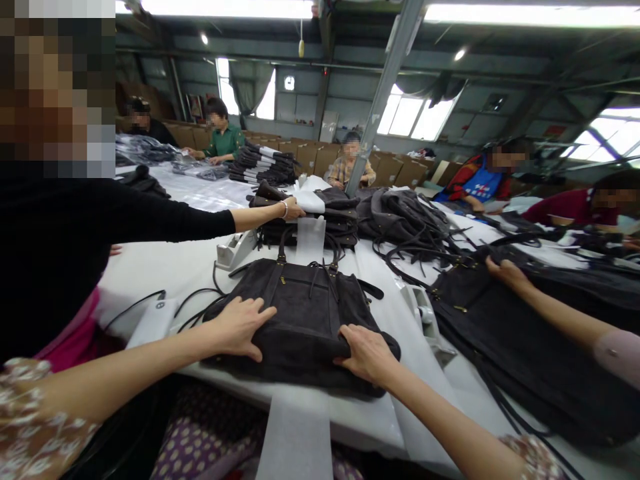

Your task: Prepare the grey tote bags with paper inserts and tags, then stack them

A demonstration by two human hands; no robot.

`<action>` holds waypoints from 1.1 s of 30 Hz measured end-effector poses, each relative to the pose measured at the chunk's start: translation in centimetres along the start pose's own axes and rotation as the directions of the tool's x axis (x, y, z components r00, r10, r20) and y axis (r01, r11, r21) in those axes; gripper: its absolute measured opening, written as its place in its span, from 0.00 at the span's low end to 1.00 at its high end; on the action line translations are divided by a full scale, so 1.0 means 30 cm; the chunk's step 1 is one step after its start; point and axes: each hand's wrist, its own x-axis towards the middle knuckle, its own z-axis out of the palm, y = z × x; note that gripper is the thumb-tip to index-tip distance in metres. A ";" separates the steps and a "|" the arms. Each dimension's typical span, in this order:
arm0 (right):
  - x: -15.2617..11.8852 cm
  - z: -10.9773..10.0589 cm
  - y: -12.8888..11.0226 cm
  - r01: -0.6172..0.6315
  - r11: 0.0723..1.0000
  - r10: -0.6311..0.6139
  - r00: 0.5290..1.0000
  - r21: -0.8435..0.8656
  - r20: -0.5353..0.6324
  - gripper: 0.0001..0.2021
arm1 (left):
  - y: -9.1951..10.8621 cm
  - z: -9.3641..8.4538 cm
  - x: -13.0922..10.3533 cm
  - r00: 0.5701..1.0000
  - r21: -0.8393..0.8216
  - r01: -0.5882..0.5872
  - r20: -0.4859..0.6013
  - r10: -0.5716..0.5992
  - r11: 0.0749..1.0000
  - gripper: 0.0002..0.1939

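Note:
A dark handbag (305, 313) lies flat in front of me, its two handles pointing away and a small zip across its front. My left hand (237, 327) rests on the bag's left side, fingers spread and thumb apart. At the lower right, my right hand (367, 353) grips the bag's edge, fingers on top and the thumb at the near side. A white paper strip (297, 433) runs under the bag; one end hangs over the table edge towards me and the other shows between the handles.
Left, a co-worker's hand (295, 208) touches a stack of dark bags (340, 223). Right, another person's hand (507, 273) holds a large dark bag (530, 340). Tape dispensers (237, 250) flank my bag. A metal post (385, 93) rises beyond, with several people around the white table (190, 257).

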 end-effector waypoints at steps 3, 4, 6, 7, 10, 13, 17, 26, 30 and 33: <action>-0.015 0.063 0.003 0.053 0.993 -0.059 0.997 -0.102 -0.055 0.13 | 0.061 0.072 0.028 0.999 0.026 -0.046 -0.006 0.046 0.999 0.20; -0.027 0.092 0.001 0.072 0.988 -0.083 0.993 -0.139 -0.079 0.08 | 0.074 0.107 0.025 0.998 0.043 -0.052 -0.016 0.053 0.998 0.11; -0.056 0.150 -0.002 0.091 0.978 -0.113 0.987 -0.185 -0.113 0.03 | 0.088 0.170 0.007 0.994 0.085 -0.079 -0.064 0.084 0.993 0.05; -0.071 0.176 -0.004 0.097 0.976 -0.122 0.985 -0.196 -0.124 0.07 | 0.087 0.192 -0.007 0.991 0.106 -0.095 -0.089 0.104 0.990 0.08; -0.104 0.225 -0.004 0.122 0.966 -0.165 0.971 -0.229 -0.176 0.13 | 0.056 0.212 -0.054 0.987 0.144 -0.077 -0.130 0.096 0.987 0.11; -0.109 0.236 0.000 0.140 0.953 -0.207 0.948 -0.270 -0.240 0.15 | -0.008 0.202 -0.107 0.987 0.167 -0.035 -0.147 0.061 0.985 0.18; -0.105 0.221 -0.001 0.143 0.956 -0.201 0.956 -0.257 -0.215 0.17 | -0.077 0.255 -0.185 0.974 0.171 -0.047 -0.209 0.083 0.984 0.21; -0.078 0.057 0.069 0.322 0.928 -0.343 0.935 0.189 0.092 0.27 | -0.088 0.337 -0.240 0.989 0.093 -0.015 -0.146 0.028 0.996 0.40; -0.031 -0.006 0.118 0.180 0.932 -0.279 0.911 0.316 0.305 0.30 | -0.113 0.322 -0.230 0.995 0.022 -0.033 -0.092 0.035 0.999 0.43; -0.006 -0.056 0.159 0.053 0.940 -0.200 0.887 0.338 0.417 0.30 | -0.127 0.337 -0.224 0.997 -0.017 -0.041 -0.073 0.039 0.999 0.43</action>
